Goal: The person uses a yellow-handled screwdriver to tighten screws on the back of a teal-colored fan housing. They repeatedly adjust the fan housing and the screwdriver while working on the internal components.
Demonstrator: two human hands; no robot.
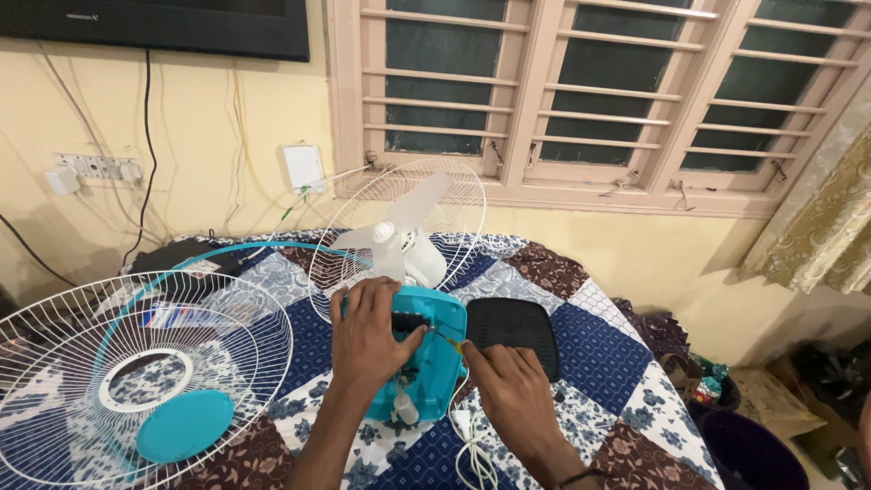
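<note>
A table fan lies on a patchwork bedspread, its turquoise base [435,363] turned up toward me. My left hand [367,336] rests on the base and steadies it, fingers over a dark opening. My right hand [510,386] holds a small screwdriver [451,341] whose tip touches the base near that opening. Beyond the base are the white fan blades [399,227] inside the rear wire guard [454,195]. A white power cord [472,449] trails from the base toward me.
The detached front wire guard [82,363] with a turquoise centre cap [184,424] lies at the left, a turquoise rim ring [254,247] behind it. A black cover plate [513,331] lies right of the base. Wall, window and curtain [826,227] stand behind; bags clutter the floor at the right.
</note>
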